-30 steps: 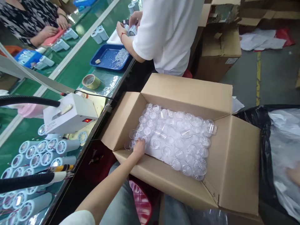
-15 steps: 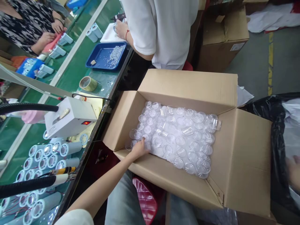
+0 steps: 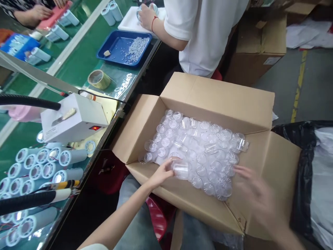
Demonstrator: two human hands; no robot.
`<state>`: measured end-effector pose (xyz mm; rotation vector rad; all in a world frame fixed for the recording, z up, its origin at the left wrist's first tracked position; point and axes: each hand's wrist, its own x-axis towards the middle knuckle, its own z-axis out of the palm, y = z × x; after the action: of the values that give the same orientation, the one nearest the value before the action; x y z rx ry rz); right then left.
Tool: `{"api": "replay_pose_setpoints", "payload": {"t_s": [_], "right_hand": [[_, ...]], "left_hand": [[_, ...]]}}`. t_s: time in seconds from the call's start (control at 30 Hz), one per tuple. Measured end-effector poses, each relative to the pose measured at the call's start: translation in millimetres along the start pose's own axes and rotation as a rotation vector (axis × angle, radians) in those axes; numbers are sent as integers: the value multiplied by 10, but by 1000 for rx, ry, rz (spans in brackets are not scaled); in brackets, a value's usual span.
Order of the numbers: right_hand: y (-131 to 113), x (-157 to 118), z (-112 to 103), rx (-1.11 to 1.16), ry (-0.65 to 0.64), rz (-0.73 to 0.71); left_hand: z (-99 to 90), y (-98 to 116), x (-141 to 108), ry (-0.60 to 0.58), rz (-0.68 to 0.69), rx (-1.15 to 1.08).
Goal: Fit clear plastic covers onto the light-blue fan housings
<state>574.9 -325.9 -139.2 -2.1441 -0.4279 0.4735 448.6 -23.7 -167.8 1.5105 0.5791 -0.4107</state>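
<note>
An open cardboard box (image 3: 208, 89) stands in front of me, with many clear plastic cup-like pieces (image 3: 201, 171) packed in rows on white wrapping. Some show round ends with radial ribs; a few lie on their sides. At the box's near side, my left hand (image 3: 164, 172) grips a clear plastic cup (image 3: 181, 169), held on its side just above the others. Over the right part of the box, my right hand (image 3: 256, 189) is smeared by motion. Its fingers point toward the pieces, and I cannot see anything in it.
To the left, a green worktable (image 3: 78, 69) carries light-blue cylinders (image 3: 73, 157), a white box with a red switch (image 3: 75, 119), a tape roll (image 3: 99, 79) and a blue tray (image 3: 114, 41). A co-worker in white (image 3: 208, 38) sits beyond the box. A black-lined bin (image 3: 303, 173) stands right.
My left hand has shifted right along the near side and now holds a clear cup. My right hand has come in over the box from the bin side. The view has tilted slightly.
</note>
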Motion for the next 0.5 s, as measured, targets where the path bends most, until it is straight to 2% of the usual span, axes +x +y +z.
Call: {"api": "replay_pose_setpoints", "payload": {"t_s": [0.07,0.1,0.17,0.23,0.3,0.37,0.5], "right_hand": [[-252,109,632,165,-262,-31],[-344,166,933,254,-352,-27],[-432,246,1417,374,-311,13],[-390,256,1692,410,-256,56],[-246,213,1773,409,-220,104],[-53,155,1732,404,-166,166],[285,114,1600,404,61,309]], "left_hand": [[70,8,9,-23,29,-9],[83,-8,15,-22,32,-1],[53,-79,30,-12,7,40],[-55,-182,45,-4,-59,116],[-216,-292,71,18,-147,230],[-381,-385,127,77,-234,382],[-547,-495,354,224,-360,699]]}}
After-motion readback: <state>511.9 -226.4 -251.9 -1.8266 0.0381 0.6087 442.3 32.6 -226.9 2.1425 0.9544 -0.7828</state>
